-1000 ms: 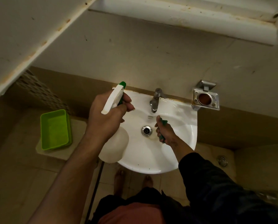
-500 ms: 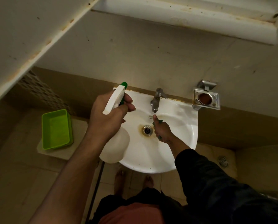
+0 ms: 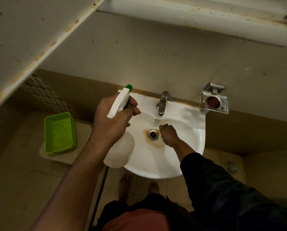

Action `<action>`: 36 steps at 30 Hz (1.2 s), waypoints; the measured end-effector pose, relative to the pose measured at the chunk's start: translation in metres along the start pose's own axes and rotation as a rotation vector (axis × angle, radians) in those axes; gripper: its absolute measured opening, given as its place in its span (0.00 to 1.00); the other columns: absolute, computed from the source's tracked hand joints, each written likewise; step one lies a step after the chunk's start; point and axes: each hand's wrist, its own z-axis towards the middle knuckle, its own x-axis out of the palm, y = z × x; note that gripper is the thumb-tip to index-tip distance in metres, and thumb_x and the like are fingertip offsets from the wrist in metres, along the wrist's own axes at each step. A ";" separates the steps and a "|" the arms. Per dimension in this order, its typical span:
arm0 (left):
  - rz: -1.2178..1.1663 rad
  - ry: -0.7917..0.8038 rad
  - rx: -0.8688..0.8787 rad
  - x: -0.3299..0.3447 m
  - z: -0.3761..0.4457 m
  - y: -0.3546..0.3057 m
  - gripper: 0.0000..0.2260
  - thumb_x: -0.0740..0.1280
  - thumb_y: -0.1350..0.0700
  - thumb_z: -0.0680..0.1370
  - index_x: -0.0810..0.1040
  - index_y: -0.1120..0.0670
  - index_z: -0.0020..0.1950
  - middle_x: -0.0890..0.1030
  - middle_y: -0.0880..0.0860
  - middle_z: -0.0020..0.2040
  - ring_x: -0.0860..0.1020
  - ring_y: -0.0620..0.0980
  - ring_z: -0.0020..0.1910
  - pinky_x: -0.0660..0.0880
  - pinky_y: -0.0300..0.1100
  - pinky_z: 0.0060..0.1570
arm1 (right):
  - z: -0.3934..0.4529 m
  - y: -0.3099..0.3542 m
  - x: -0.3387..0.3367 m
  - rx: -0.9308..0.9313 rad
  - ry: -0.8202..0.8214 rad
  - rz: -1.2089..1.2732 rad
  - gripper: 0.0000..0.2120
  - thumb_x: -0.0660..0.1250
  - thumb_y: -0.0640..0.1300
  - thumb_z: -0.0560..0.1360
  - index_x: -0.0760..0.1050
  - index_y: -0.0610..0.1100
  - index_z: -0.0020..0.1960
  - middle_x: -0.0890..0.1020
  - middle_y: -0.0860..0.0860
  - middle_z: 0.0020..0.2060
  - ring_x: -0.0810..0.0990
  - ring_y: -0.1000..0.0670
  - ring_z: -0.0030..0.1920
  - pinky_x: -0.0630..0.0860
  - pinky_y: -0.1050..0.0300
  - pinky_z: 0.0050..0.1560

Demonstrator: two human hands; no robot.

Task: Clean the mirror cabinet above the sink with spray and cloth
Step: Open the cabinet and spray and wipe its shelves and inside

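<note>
My left hand [image 3: 113, 121] grips a white spray bottle [image 3: 120, 150] by its neck, with the green-tipped trigger head [image 3: 121, 100] pointing up toward the wall, held over the left rim of the white sink [image 3: 189, 130]. My right hand [image 3: 168, 135] is down in the basin, just right of the stained drain [image 3: 152, 134], fingers curled round a small green cloth [image 3: 165, 125] that mostly hides in the fist. The white cabinet's underside [image 3: 197, 15] juts out at the top, and its open door [image 3: 31, 39] slants across the upper left.
A chrome tap [image 3: 162, 103] stands at the back of the sink. A metal wall holder [image 3: 213, 102] is mounted to the right. A green plastic tray [image 3: 59, 132] sits on a low ledge at the left. My bare feet [image 3: 137, 184] stand under the basin, and a floor drain [image 3: 231, 166] lies right.
My right hand with the cloth has slid a little up and left in the basin, toward the drain and tap. The left hand has kept the bottle almost still.
</note>
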 end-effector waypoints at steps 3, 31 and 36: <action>0.007 0.000 0.003 0.000 0.000 0.000 0.10 0.65 0.66 0.75 0.82 0.53 0.48 0.85 0.49 0.41 0.85 0.44 0.45 0.75 0.32 0.32 | 0.003 0.001 0.002 0.021 -0.013 -0.012 0.12 0.60 0.52 0.77 0.68 0.47 0.38 0.76 0.45 0.39 0.75 0.46 0.36 0.75 0.55 0.39; -0.011 0.014 -0.006 0.004 -0.004 -0.008 0.11 0.65 0.67 0.76 0.82 0.52 0.46 0.85 0.46 0.38 0.84 0.44 0.44 0.74 0.32 0.32 | 0.010 0.089 -0.065 -0.296 -0.356 0.373 0.18 0.74 0.58 0.69 0.79 0.47 0.50 0.85 0.51 0.40 0.85 0.50 0.33 0.77 0.57 0.28; -0.020 0.014 -0.007 0.001 -0.008 -0.008 0.11 0.66 0.67 0.76 0.82 0.52 0.47 0.85 0.48 0.40 0.85 0.46 0.45 0.75 0.37 0.34 | 0.019 0.099 -0.059 -0.302 -0.379 -0.052 0.26 0.67 0.66 0.64 0.81 0.45 0.48 0.84 0.49 0.36 0.84 0.47 0.35 0.83 0.49 0.35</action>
